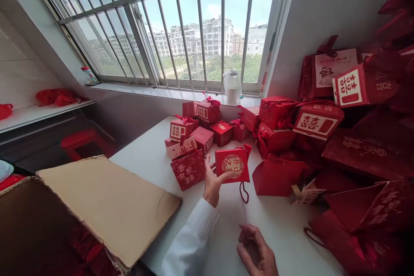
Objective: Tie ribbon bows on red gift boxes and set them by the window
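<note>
My left hand (212, 183), in a white sleeve, grips the lower left edge of a small red gift bag (233, 165) with a round gold emblem, held upright over the white table (155, 155); its red cord hangs below. Another red bag with gold characters (188, 170) stands just left of that hand. My right hand (255, 252) hovers palm up near the table's front, fingers loosely curled, holding nothing that I can see.
Several red wedding gift boxes (207, 125) are clustered at the back of the table. A large heap of red bags and boxes (349, 138) fills the right side. An open cardboard carton flap (106, 202) lies at the left. A plastic container (232, 86) stands on the windowsill.
</note>
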{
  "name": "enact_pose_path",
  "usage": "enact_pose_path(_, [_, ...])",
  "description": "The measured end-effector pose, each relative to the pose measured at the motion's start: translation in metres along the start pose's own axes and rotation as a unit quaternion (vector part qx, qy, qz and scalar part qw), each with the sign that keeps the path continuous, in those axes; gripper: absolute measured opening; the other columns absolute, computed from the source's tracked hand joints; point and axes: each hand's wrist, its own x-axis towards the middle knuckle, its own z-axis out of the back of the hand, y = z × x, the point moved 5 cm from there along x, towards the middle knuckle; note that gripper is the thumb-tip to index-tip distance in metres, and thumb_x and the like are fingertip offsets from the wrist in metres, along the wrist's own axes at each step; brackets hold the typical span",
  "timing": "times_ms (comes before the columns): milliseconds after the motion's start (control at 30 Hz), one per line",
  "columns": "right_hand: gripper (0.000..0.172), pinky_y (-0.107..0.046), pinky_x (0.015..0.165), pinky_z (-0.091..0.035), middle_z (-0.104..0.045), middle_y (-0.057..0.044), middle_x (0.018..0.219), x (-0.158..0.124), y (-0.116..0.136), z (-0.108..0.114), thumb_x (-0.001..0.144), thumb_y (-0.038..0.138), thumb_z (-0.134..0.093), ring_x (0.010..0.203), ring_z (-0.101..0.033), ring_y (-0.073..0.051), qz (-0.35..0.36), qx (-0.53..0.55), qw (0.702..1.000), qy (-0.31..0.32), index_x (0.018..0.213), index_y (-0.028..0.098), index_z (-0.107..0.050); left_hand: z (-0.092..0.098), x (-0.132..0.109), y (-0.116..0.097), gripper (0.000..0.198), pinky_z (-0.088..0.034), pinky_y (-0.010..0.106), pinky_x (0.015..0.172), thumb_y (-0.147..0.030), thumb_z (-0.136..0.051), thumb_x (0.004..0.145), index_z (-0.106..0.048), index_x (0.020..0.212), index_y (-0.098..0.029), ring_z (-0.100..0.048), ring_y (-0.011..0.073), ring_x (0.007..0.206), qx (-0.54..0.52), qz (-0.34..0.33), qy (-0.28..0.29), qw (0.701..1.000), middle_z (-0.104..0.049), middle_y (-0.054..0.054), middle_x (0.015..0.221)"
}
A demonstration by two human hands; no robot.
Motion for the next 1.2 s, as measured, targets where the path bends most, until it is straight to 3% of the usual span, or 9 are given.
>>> enact_pose_path(167, [0.073,-0.046,0.099,-0.041,-0.044,-0.014,0.136,0.019,0.021,0.026,0.082,0.057,-0.055,0.126,-0.044,-0.03,-0.068,0.126,0.987,-0.075,0.141,0.025,-0.027,0.002,-0.057,0.03,0.062,-0.053,0.035,0.077,-0.018,-0.065,0.059,-0.053,0.119,-0.02,-0.065,0.0254,0.095,-0.216,0.164,0.097,0.957,-0.068,0.007,0.105])
enact_pose_path(400, [0.102,-0.049,0.103,-0.037,-0.037,-0.014,0.138,0.036,0.066,0.04,0.067,0.04,-0.077,0.127,-0.042,-0.029,-0.083,0.046,0.982,-0.162,0.144,0.026,-0.012,-0.004,-0.106,0.063,0.046,-0.048,0.043,0.091,-0.014,-0.066,0.05,-0.068,0.096,-0.015,-0.064,0.0322,0.099,-0.215,0.242,0.228,0.918,-0.072,0.009,0.09])
enact_pose_path(567, [0.108,-0.046,0.1,-0.041,-0.042,-0.013,0.13,0.026,0.065,0.056,0.061,0.031,-0.079,0.119,-0.048,-0.026,-0.031,-0.011,0.98,-0.195,0.144,0.027,-0.01,0.021,-0.089,0.04,0.068,-0.04,0.042,0.102,-0.033,-0.074,0.06,-0.053,0.124,-0.026,-0.044,0.0295,0.127,-0.129,0.097,0.216,0.963,-0.057,0.008,0.127])
enact_pose_path(667, [0.11,-0.048,0.1,-0.041,-0.04,-0.013,0.132,0.021,0.05,0.063,0.06,0.026,-0.079,0.119,-0.048,-0.026,-0.024,-0.018,0.985,-0.171,0.143,0.029,-0.008,0.035,-0.076,0.018,0.056,-0.04,0.039,0.1,-0.048,-0.064,0.073,-0.051,0.123,-0.027,-0.043,0.0261,0.126,-0.017,-0.015,0.184,0.983,-0.054,0.008,0.127])
enact_pose_path(833, [0.111,-0.05,0.103,-0.037,-0.036,-0.012,0.141,0.014,0.024,0.071,0.063,0.027,-0.078,0.128,-0.042,-0.027,-0.069,0.006,0.992,-0.104,0.145,0.032,-0.005,0.012,-0.085,-0.015,0.035,-0.043,0.036,0.09,-0.04,-0.071,0.073,-0.062,0.1,-0.022,-0.055,0.0243,0.102,0.237,-0.161,0.275,0.918,-0.061,0.007,0.104])
enact_pose_path(933, [0.101,-0.05,0.103,-0.039,-0.041,-0.01,0.142,0.0,0.016,0.081,0.065,0.032,-0.078,0.13,-0.042,-0.027,-0.097,0.03,0.992,-0.08,0.146,0.032,-0.018,-0.004,-0.093,-0.024,0.024,-0.045,0.032,0.082,-0.031,-0.07,0.075,-0.063,0.096,-0.021,-0.057,0.022,0.093,0.327,-0.201,0.287,0.878,-0.062,0.006,0.096])
enact_pose_path(1033, [0.057,-0.044,0.094,-0.049,-0.06,-0.013,0.123,-0.019,0.008,0.097,0.074,0.04,-0.071,0.115,-0.057,-0.028,-0.129,0.05,0.989,-0.048,0.125,0.022,-0.055,-0.007,-0.093,-0.026,0.006,-0.046,0.029,0.075,-0.022,-0.059,0.084,-0.062,0.089,-0.021,-0.059,0.0179,0.082,0.346,-0.202,0.272,0.875,-0.064,0.003,0.086])
enact_pose_path(1100, [0.036,-0.037,0.077,-0.057,-0.07,-0.011,0.094,-0.031,0.005,0.112,0.075,0.046,-0.067,0.089,-0.068,-0.026,-0.166,0.01,0.986,-0.026,0.101,0.02,-0.068,-0.004,-0.092,-0.028,0.005,-0.046,0.028,0.073,-0.019,-0.056,0.085,-0.061,0.086,-0.021,-0.06,0.0168,0.079,0.343,-0.206,0.263,0.878,-0.065,0.002,0.083])
enact_pose_path(1200, [0.024,-0.025,0.047,-0.053,-0.066,-0.002,0.063,-0.039,0.015,0.13,0.071,0.048,-0.069,0.055,-0.063,-0.018,-0.186,-0.131,0.974,0.019,0.071,0.025,-0.069,-0.002,-0.091,-0.035,0.006,-0.047,0.027,0.071,-0.019,-0.056,0.086,-0.062,0.086,-0.021,-0.061,0.0162,0.077,0.332,-0.219,0.259,0.88,-0.067,0.002,0.082])
